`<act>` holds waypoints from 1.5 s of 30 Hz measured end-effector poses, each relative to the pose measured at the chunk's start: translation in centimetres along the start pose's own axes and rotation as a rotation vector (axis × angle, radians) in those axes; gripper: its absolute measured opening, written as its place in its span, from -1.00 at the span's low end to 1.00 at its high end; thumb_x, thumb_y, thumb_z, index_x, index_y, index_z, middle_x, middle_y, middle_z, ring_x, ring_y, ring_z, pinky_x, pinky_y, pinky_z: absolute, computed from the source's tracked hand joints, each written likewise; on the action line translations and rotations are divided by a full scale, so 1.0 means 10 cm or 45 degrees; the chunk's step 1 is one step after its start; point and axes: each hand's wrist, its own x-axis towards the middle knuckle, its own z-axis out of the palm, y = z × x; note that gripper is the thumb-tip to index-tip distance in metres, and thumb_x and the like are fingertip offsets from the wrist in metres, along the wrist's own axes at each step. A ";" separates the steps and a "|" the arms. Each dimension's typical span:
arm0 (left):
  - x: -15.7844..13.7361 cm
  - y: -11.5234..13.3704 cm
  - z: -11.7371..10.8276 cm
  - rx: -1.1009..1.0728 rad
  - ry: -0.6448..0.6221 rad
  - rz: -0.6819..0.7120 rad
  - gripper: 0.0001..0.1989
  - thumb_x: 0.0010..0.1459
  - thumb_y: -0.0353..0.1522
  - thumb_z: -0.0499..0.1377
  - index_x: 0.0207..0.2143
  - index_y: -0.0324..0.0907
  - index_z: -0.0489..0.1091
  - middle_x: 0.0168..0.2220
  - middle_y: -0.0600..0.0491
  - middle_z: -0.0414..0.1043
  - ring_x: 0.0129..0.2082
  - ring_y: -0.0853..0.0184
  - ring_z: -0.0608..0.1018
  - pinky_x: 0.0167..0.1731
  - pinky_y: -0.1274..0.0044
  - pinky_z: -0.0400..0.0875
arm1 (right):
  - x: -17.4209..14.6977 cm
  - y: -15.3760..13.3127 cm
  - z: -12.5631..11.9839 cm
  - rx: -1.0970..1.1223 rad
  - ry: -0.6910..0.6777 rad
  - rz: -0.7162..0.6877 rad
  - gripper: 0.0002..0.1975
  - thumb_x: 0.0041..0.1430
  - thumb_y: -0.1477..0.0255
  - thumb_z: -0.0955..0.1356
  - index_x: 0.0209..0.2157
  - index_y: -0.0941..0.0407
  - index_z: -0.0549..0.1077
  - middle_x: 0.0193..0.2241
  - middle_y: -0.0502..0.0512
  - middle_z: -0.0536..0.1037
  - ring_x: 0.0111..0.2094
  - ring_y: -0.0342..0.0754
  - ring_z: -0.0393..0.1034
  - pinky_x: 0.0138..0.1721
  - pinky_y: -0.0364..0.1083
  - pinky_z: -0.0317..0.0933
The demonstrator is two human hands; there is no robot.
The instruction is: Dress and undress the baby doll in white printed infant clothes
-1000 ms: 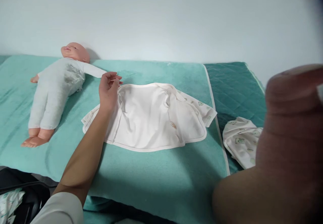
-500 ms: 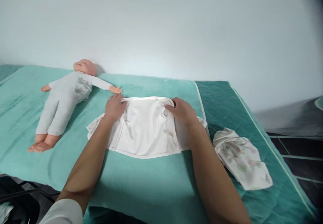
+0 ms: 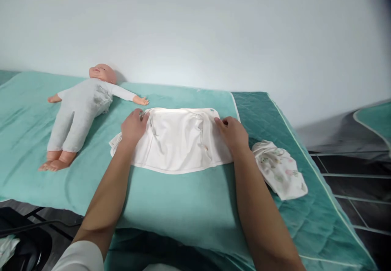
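Observation:
A white baby shirt (image 3: 177,140) lies spread out on the light green blanket (image 3: 180,197), with a short sleeve showing past its left side. My left hand (image 3: 134,126) has its fingers curled on the upper left corner of the cloth. At the upper right edge, my right hand (image 3: 233,134) is closed on the shirt with thumb and fingers; the fingertips are partly hidden. A small printed mark shows on the shirt's right half. To the left a baby doll (image 3: 82,104) in a white suit lies on its back, one arm stretched toward the shirt.
A crumpled white patterned cloth (image 3: 279,169) rests on the dark green quilted cover (image 3: 305,218) at the right. Behind the bed rises a white wall (image 3: 189,31). A black object (image 3: 24,238) stands at the lower left, and another green-covered surface (image 3: 375,120) shows far right.
My right hand has moved outward to the right, and the shirt's upper right part now lies flatter and wider. The whole view has shifted slightly.

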 end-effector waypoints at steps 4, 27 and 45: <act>-0.38 -0.30 -0.13 0.109 0.074 -0.029 -0.58 0.36 -0.05 -0.01 0.01 -0.08 0.45 0.01 -0.18 0.56 -0.01 -0.05 0.58 -0.11 0.27 0.43 | -0.33 0.18 -0.06 -0.051 -0.016 0.091 -0.47 0.37 0.04 0.20 0.00 0.16 0.50 -0.10 0.35 0.60 -0.07 0.24 0.45 -0.14 0.04 0.18; -1.36 -0.17 -0.14 -0.028 0.117 1.187 -0.76 0.35 -0.36 0.15 -0.43 -0.16 0.38 -0.47 0.07 0.43 -0.41 0.31 0.41 -0.37 0.43 0.25 | -1.30 -0.23 0.14 0.095 0.221 -1.197 -0.68 0.46 0.39 0.29 -0.43 0.13 0.44 -0.50 0.02 0.50 -0.40 -0.09 0.37 -0.24 -0.08 0.12; -0.56 -0.97 -0.17 -0.140 0.300 -0.080 -0.87 0.13 -0.27 0.26 -0.30 -0.13 0.49 -0.06 -0.12 0.49 0.03 0.00 0.44 0.12 0.17 0.31 | -0.97 -1.29 0.32 0.046 -0.192 -1.024 -0.56 0.46 0.40 0.23 0.25 0.32 0.36 0.30 0.35 0.35 0.33 0.16 0.21 0.31 0.07 0.12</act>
